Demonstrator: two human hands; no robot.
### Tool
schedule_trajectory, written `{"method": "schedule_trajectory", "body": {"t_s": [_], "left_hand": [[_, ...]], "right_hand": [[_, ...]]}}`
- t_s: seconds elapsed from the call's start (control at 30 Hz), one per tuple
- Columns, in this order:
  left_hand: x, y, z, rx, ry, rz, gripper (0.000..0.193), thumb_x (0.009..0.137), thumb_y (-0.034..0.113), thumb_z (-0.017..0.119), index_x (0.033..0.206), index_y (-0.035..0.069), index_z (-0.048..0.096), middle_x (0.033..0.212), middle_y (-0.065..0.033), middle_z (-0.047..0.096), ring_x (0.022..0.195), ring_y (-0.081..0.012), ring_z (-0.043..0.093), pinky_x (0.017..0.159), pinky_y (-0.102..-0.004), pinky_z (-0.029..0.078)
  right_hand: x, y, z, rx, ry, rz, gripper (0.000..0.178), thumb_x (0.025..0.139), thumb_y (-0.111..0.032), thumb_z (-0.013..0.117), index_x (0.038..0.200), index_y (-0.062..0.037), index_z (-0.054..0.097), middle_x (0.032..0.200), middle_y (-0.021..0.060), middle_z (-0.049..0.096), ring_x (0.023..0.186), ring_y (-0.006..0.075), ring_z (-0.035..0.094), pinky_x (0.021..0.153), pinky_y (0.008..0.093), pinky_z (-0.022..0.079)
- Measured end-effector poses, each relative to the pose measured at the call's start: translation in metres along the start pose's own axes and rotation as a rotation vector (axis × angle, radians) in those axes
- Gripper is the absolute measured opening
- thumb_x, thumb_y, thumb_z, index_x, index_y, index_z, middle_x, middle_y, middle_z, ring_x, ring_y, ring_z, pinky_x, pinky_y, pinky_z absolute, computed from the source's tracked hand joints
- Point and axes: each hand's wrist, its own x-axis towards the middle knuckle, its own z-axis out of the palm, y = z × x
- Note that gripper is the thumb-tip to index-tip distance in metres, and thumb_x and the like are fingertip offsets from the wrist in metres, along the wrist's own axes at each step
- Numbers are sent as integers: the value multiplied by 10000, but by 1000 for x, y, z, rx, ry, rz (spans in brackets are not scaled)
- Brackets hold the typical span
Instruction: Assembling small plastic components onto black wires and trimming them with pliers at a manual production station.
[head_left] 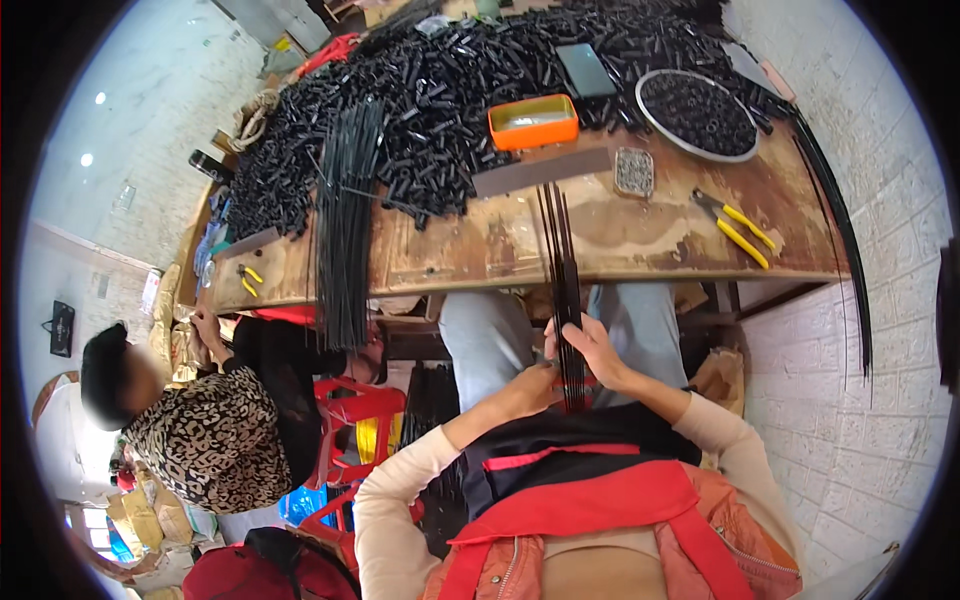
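Over my lap, below the table edge, I hold a bundle of long thin black rods (565, 285) roughly upright, their upper ends fanning a little over the tabletop. My right hand (597, 356) is closed round the bundle from the right, its thumb across the rods. Lower down and to the left, my left hand (527, 390) is closed beside the lower part of the same rods; its fingertips are partly hidden behind them. A larger bundle of black rods (345, 225) lies across the table to the left, its near ends jutting past the edge.
A heap of short black tubes (430, 120) covers the far table (440, 255). Nearer lie an orange box (533, 123), phone (587, 70), flat dark bar (540, 173), tin of small metal pieces (634, 173), round sieve (650, 132) and yellow-handled pliers (743, 243). A person (210, 430) sits left.
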Motion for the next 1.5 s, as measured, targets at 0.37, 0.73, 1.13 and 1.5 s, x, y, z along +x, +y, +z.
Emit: {"method": "schedule_trajectory", "body": {"t_s": [0.37,0.73,1.13,1.5], "left_hand": [[46,87,-224,620,696,-173,183,893,228,589,963,85,679,817,-175,669,794,-377,646,655,-447,504],[221,22,-351,556,929,67,304,703,115,757,978,43,647,743,-132,652,726,-306,639,689,-384,513],[81,27,-353,-772,766,-62,191,908,10,567,1036,-5,426,970,-211,644,844,-298,704,727,-351,613],[135,-8,-322,479,917,-57,244,786,182,743,896,-24,674,862,-212,669,844,-367,655,732,-409,505]], "right_hand": [[41,-43,9,-44,212,-127,195,914,-88,598,1073,5,534,831,45,575,718,104,560,672,246,451],[48,-40,6,30,207,-33,129,920,-79,612,1022,-13,567,782,14,575,681,68,534,624,223,429],[46,-46,7,-9,181,-87,149,935,-112,600,1034,-21,537,776,15,549,680,82,523,635,231,428],[43,-41,27,-27,195,-109,147,934,-106,600,1041,-23,543,782,13,556,681,80,526,638,230,434]]}}
